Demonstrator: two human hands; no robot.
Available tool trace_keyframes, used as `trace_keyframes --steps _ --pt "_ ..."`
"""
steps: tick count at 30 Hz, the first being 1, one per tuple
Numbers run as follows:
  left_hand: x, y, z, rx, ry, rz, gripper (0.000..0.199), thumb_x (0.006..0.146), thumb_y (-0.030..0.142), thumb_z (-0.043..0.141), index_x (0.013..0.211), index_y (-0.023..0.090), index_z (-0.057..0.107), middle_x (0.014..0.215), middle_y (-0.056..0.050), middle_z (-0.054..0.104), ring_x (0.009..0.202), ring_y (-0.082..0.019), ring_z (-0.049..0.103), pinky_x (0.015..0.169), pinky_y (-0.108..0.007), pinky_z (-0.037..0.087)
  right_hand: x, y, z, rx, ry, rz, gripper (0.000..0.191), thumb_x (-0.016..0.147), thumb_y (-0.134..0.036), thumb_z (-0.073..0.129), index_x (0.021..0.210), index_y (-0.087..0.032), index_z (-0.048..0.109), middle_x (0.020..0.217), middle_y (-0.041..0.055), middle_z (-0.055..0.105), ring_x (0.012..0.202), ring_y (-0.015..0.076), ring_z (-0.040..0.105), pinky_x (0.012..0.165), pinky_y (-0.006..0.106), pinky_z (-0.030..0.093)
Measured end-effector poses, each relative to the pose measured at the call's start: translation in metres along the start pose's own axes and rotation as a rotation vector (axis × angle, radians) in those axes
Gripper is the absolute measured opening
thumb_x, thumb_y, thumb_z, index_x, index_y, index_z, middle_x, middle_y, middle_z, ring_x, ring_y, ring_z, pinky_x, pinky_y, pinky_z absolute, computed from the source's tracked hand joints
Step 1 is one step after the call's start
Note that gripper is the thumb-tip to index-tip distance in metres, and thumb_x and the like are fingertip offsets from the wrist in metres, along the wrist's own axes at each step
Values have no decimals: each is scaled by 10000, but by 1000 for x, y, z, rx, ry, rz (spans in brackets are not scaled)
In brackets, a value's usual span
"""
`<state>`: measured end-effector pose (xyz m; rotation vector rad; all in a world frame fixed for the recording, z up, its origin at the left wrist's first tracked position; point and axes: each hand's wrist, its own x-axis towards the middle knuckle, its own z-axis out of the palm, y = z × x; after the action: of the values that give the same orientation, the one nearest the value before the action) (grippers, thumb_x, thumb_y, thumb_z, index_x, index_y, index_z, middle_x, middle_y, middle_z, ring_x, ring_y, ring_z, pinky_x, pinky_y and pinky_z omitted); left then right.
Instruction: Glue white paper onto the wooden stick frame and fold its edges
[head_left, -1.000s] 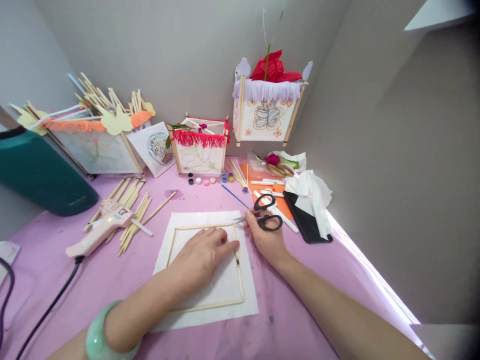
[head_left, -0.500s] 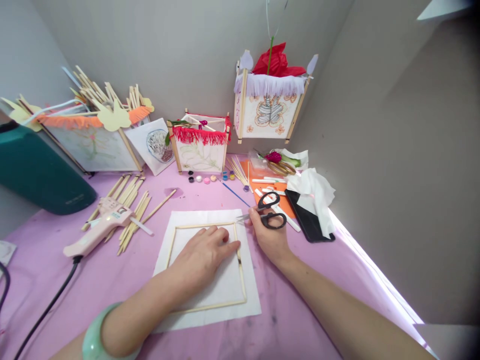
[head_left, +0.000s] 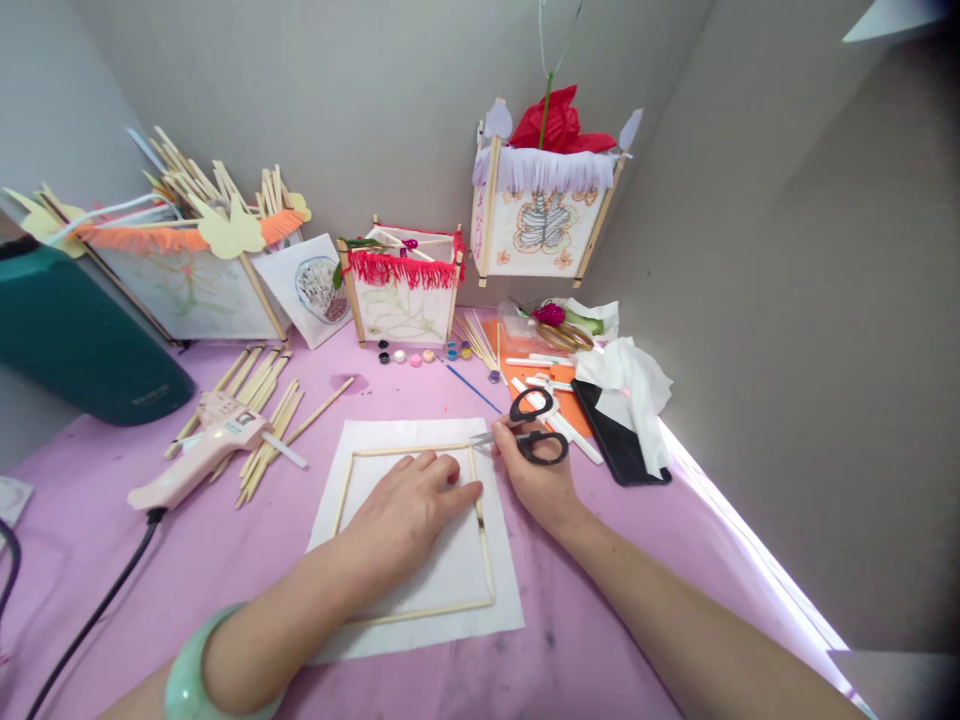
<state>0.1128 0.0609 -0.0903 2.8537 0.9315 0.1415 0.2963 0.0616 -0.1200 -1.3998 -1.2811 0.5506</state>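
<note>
Fingers (head_left: 501, 437) of our right hand (head_left: 544, 485) are closed together on a pair of scissors (head_left: 526, 441), gripping it near the middle, so that both black handle loops stick out above the hand and the blades point left. The blade tips lie at the far right corner of a square stick frame (head_left: 424, 612), and we cannot tell whether they touch it. Our left hand (head_left: 401, 510) rests palm down inside that frame, its fingers bent and slightly apart, with one digit stretched out across the right-hand stick. The frame lies flat on a sheet of white paper (head_left: 504, 590), which shows as a margin beyond the sticks, and the paper lies on the purple surface (head_left: 247, 570) in front of us. We wear a pale green bangle (head_left: 184, 670) on the left wrist.

To the left of the paper, a pink glue gun (head_left: 214, 450) lies across loose wooden sticks (head_left: 259, 385), with a black cable (head_left: 97, 610) running from its handle towards us. Beyond the paper we see small paint pots (head_left: 415, 360) in front of a box with red fringe (head_left: 397, 310), and a thin blue brush (head_left: 471, 387) lying near them. On our right, a black phone (head_left: 619, 450) sits partly under crumpled white tissue (head_left: 637, 400). A box with orange fringe (head_left: 210, 295) stands at the back left, just beyond a teal bottle (head_left: 90, 340)
</note>
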Motion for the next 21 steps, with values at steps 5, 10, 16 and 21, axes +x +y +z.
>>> trace_keyframes --steps 5,10,16,21 --pt "-1 0 0 -1 7 2 348 923 159 391 1193 285 572 981 -63 548 920 -204 494 827 -375 428 0 -2 -2 -19 9 -12 273 852 -451 545 802 -195 626 647 9 654 634 178 639 641 284 493" --pt "-2 1 0 -11 -2 -9 366 919 146 398 1212 279 571 1030 -84 556 952 -224 503 846 -409 440 0 -4 -3 -21 20 22 284 847 -462 548 788 -193 617 636 12 654 602 179 623 613 283 474" --pt "-5 0 4 33 84 -27 443 886 108 430 1255 317 557 1273 -132 492 1089 -284 477 887 -488 441 -1 0 -1 -16 18 4 252 848 -433 555 806 -196 629 693 21 672 662 189 639 660 293 480" --pt "-7 -5 14 53 127 -17 527 839 63 485 1276 352 535 1445 -113 367 1318 -343 325 1003 -574 370 -1 0 -1 -11 5 -12 248 854 -429 555 822 -194 629 667 10 662 644 182 643 665 293 494"
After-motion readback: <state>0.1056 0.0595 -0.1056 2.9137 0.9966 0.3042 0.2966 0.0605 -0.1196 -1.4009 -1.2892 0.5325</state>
